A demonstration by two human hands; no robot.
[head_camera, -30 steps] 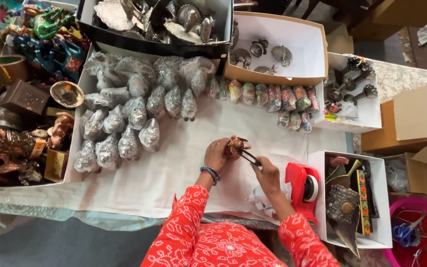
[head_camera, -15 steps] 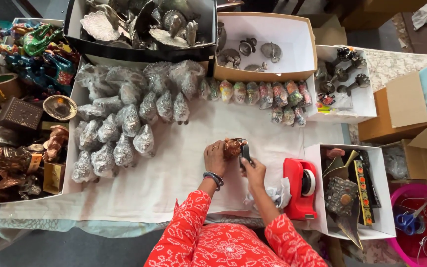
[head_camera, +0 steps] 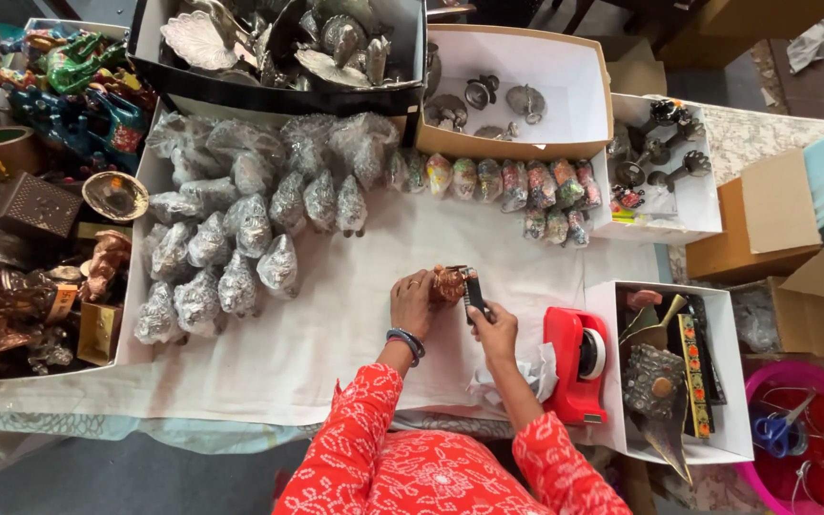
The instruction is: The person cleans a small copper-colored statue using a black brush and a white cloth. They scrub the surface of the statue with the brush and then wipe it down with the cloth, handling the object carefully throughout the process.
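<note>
My left hand (head_camera: 414, 302) grips a small copper-brown figurine (head_camera: 447, 284) just above the white cloth (head_camera: 336, 334) on the table. My right hand (head_camera: 493, 324) holds a slim black tool (head_camera: 474, 289) pressed against the figurine's right side. Both arms wear red sleeves with white dots, and a dark bangle sits on the left wrist. A crumpled white wrapper (head_camera: 526, 374) lies under my right forearm.
A red tape dispenser (head_camera: 579, 362) stands right of my hands. Several plastic-wrapped silver figurines (head_camera: 240, 229) lie at left, wrapped coloured ones (head_camera: 517, 186) behind. Boxes of metal ware (head_camera: 517, 86), a white box of oddments (head_camera: 679, 372) and a pink tub with scissors (head_camera: 803, 429) surround.
My hands have drawn closer together and lower on the cloth; the black tool has swung from pointing out to the right to lying upright against the figurine.
</note>
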